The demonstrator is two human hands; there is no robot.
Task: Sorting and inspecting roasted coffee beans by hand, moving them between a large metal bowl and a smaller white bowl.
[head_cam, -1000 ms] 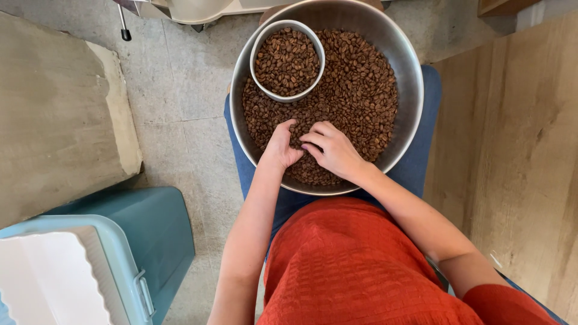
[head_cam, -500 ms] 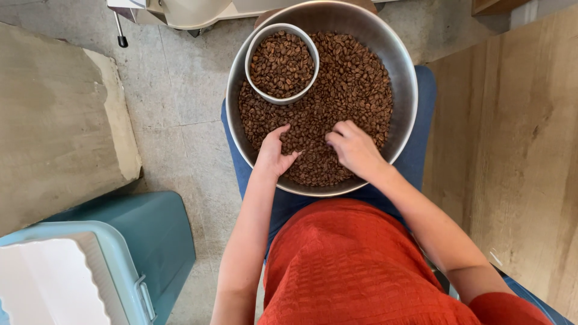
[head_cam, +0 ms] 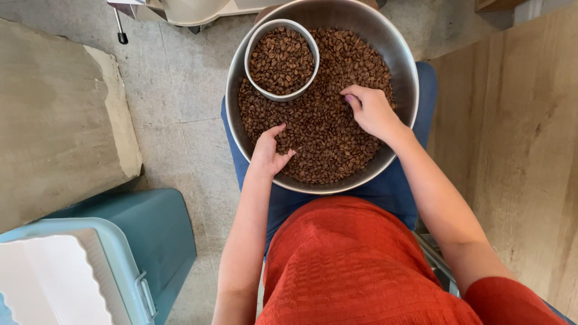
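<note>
Both hands [head_cam: 319,132] rest (apart) on coffee beans [head_cam: 325,141].

One camera only, riding on the person's head and looking almost straight down over the red top onto the lap. It sits close: the big steel bowl [head_cam: 409,90] fills the upper middle, forearms reaching in from below. Tiled floor [head_cam: 180,108] shows left, a wooden panel [head_cam: 512,150] right.

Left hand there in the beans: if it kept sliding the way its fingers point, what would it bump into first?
Probably the small bowl of beans, after ploughing through loose coffee beans; the left hand points up-right towards it.
</note>
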